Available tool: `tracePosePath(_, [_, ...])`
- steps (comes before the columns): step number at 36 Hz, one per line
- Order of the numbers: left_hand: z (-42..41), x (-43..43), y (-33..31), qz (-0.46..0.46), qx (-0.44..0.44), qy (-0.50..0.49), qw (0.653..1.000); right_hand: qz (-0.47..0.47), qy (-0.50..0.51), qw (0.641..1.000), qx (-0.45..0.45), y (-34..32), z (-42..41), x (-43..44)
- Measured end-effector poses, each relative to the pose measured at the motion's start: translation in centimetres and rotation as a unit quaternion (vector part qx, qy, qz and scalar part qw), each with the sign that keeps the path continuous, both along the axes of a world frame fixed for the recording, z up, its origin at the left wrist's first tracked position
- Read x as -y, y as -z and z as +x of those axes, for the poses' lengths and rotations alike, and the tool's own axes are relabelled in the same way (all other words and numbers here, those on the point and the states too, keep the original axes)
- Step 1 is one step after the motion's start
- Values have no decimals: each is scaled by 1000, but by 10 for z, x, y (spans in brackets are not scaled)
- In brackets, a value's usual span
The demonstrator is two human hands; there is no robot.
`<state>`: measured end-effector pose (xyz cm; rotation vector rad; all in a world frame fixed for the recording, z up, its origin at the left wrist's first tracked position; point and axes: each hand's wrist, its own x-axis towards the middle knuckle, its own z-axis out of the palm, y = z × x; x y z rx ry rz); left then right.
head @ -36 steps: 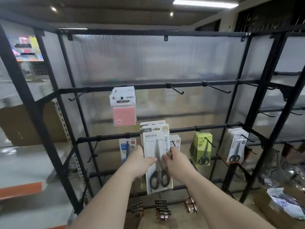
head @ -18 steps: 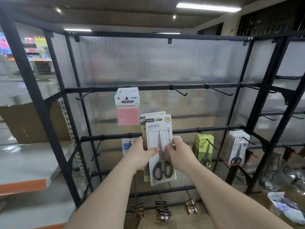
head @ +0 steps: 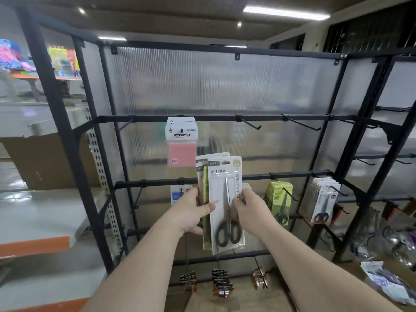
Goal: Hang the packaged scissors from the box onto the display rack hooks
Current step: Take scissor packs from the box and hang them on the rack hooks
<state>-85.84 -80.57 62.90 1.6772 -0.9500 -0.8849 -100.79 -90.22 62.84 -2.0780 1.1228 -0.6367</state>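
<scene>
Head view: both hands are up in front of the display rack (head: 333,136), sharing a stack of packaged scissors (head: 221,190). Left hand (head: 188,213) grips the stack's left edge with the thumb flat across the front card; the rest of its fingers are wrapped behind, out of sight. Right hand (head: 253,210) pinches the front card's right edge, fingers (head: 238,200) curled onto its face beside the blades. Stack is upright, slightly fanned, several cards deep. Front card is white; the black scissor handles sit below the fingers, and the hang slot is well above them, past the middle bar (head: 155,183). Cannot tell if the stack touches the rack. Two bare hooks (head: 248,123) stick out of the upper bar, up and right of the fingers. Sticky note packs (head: 182,143) hang up-left of the left fingers, with a blue pack (head: 177,193) just behind them. Green scissor packs (head: 279,199) hang just right of the right fingers, grey scissor packs (head: 320,199) further right. Small brown packs (head: 221,283) hang well below both wrists.
</scene>
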Motion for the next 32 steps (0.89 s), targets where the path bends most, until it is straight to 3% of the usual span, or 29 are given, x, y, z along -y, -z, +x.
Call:
tracePosePath(16, [-6,2,17,2,-43,8,999,27,56,998,8,11,-19,-3])
tracePosePath(32, [-70,64,20,26,26,-32,999,41,19,999,-11,17,-72,57])
